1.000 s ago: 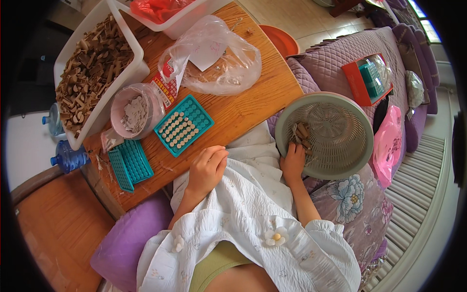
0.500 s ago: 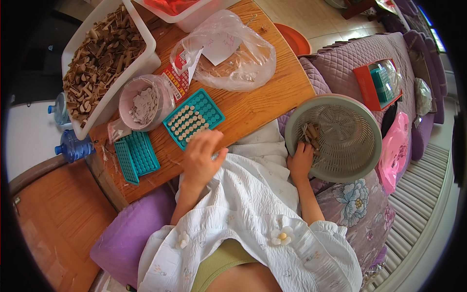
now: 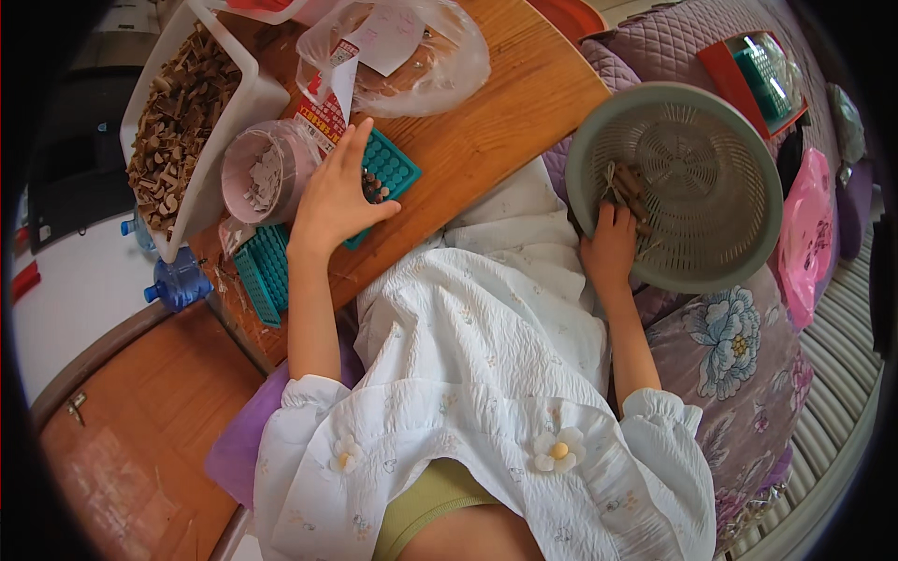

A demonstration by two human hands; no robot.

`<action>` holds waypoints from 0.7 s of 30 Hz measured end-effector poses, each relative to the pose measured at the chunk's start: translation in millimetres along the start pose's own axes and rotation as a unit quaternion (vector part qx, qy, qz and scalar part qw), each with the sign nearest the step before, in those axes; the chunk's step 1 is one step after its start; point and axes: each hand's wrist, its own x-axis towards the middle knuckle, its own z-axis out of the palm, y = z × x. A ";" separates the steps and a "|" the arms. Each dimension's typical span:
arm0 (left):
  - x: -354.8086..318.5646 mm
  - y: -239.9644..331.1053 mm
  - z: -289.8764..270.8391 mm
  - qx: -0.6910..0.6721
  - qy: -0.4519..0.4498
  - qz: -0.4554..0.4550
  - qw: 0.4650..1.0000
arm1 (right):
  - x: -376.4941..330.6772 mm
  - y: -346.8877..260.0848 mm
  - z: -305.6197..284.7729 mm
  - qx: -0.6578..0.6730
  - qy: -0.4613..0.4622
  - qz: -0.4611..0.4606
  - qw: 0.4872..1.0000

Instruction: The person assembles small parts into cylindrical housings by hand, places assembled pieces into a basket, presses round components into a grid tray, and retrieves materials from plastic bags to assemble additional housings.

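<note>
The left hand lies flat, fingers spread, on a teal grid tray at the near edge of the wooden table, gripping nothing. The right hand reaches into a grey basket on the lap, fingers closing on brown sticks. Beside the tray stands a clear jar; behind it lie a red-and-white label and a clear bag.

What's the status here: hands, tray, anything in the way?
Left hand flat on teal tray, open. Right hand in grey basket, fingers on brown sticks; grip unclear. Plastic bag crowds tray.
</note>
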 end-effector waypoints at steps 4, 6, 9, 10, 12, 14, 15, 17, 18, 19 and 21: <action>1.5 3.8 -6.2 -0.024 -0.017 -0.009 1.000 | -0.6 4.2 2.2 -0.012 0.009 -0.009 1.000; 1.0 5.6 -7.8 -0.021 -0.031 -0.027 0.999 | -1.3 5.2 1.9 -0.008 0.008 -0.007 1.000; -0.2 4.4 -4.5 -0.019 -0.024 -0.022 0.999 | -3.4 5.4 1.4 -0.001 0.006 -0.005 1.000; -1.2 3.6 -3.3 -0.017 -0.022 -0.021 0.999 | -3.4 5.2 1.1 0.002 0.008 -0.005 1.000; -3.6 2.2 -2.3 -0.027 -0.011 -0.019 0.999 | -3.3 4.4 0.3 0.005 0.012 -0.007 1.000; -3.6 5.3 -8.1 -0.038 -0.006 -0.031 0.999 | -2.7 4.8 0.6 -0.001 0.007 0.000 1.000; -4.7 6.6 -11.8 -0.051 0.000 -0.044 0.998 | -2.1 4.9 1.1 0.000 0.008 0.001 1.000; -9.6 5.8 -20.4 -0.058 0.026 -0.028 0.998 | -2.0 4.9 1.9 0.003 0.016 -0.006 1.000; -11.5 4.2 -23.2 -0.065 0.051 -0.014 0.996 | -1.9 5.2 2.0 0.002 0.017 -0.007 1.000; -13.7 1.5 -24.5 -0.066 0.053 -0.015 0.996 | -1.9 4.9 1.0 0.002 0.016 -0.005 1.000; -16.8 -4.1 -25.2 -0.087 0.082 -0.029 0.992 | -1.4 4.8 0.0 0.000 0.015 -0.006 1.000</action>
